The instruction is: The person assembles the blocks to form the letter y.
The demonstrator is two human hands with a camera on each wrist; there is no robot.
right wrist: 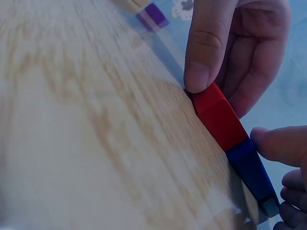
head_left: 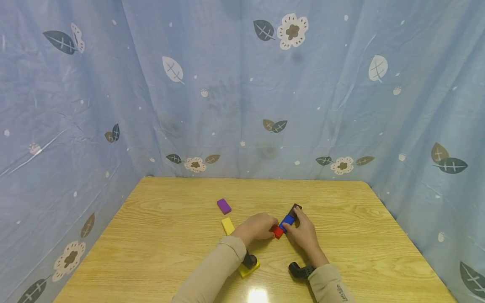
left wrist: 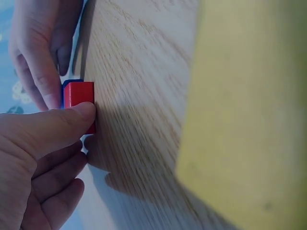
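Observation:
A red block, a blue block and a dark block lie end to end in a slanting row on the table. My left hand pinches the red block at the near end; its thumb lies on the red face in the left wrist view. My right hand grips the row from the right, with the thumb on the blue block near its join with the red one. Its fingers reach the dark block, partly covering it. Red and blue touch in the right wrist view.
A purple block lies at the back left of the row. Yellow blocks show on both sides of my left forearm, which hides what lies between. Black wrist devices sit at both cuffs. A blue patterned curtain surrounds the wooden table.

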